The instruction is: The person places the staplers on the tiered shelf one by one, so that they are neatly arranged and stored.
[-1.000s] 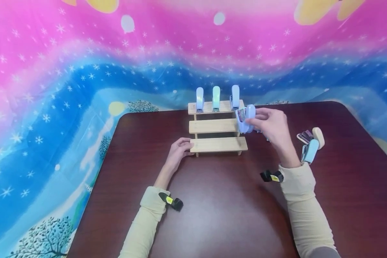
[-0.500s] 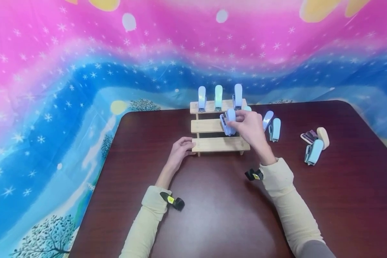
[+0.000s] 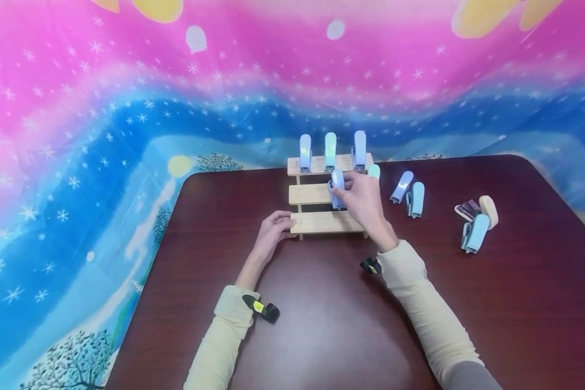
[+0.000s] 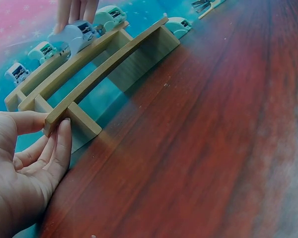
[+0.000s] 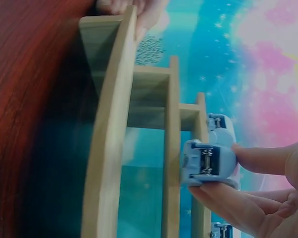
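A person's right hand (image 3: 365,203) pinches a pale blue stapler (image 3: 336,189) between thumb and fingers, holding it upright at the middle step of a small wooden stepped rack (image 3: 317,222) on a dark red-brown counter (image 3: 322,325). The left hand (image 3: 272,230), fingers loosely curled, grips the left end of the rack's near, lowest step. Three more blue staplers (image 3: 330,150) stand in a row on the far, top step. To the right of the rack, two blue staplers (image 3: 409,194) lie on the counter, with another blue one (image 3: 474,234), a cream one (image 3: 488,210) and a dark one (image 3: 468,208) farther right. A pink and blue starry cloth (image 3: 127,108) hangs behind the counter.
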Demonstrator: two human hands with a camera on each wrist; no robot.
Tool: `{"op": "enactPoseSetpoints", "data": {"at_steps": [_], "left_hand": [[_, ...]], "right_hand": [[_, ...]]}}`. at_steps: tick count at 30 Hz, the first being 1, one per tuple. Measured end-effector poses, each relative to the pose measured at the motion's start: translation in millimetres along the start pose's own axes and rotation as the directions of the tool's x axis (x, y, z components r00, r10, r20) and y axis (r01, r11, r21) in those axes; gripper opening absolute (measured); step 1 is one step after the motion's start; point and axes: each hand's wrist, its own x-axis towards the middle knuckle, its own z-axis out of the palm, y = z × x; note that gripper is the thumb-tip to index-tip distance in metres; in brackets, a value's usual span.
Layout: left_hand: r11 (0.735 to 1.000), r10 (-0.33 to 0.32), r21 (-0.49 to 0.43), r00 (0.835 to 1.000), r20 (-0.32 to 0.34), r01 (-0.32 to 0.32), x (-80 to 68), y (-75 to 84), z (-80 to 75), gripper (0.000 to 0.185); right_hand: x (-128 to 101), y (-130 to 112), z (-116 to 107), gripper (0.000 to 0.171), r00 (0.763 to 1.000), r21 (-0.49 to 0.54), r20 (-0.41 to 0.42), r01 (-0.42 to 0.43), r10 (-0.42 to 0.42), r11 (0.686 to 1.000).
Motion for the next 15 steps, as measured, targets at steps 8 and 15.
{"op": "enactPoseSetpoints", "data": {"at_steps": [8, 15], "left_hand": [[1.000, -0.024, 0.012, 1.000, 0.015, 0.023, -2.8, -2.7, 2.2, 0.029], [1.000, 0.000, 0.014, 1.000, 0.005, 0.000, -1.6, 1.2, 0.8, 0.030]], "right_hand": [[-4.2, 4.9, 1.5, 0.028, 1.000, -0.014, 0.002, 0.013, -0.013, 1.000], [0.1, 3.6, -1.0, 0.027, 0.999, 0.036, 0.003, 0.052, -0.052, 0.998]]}}
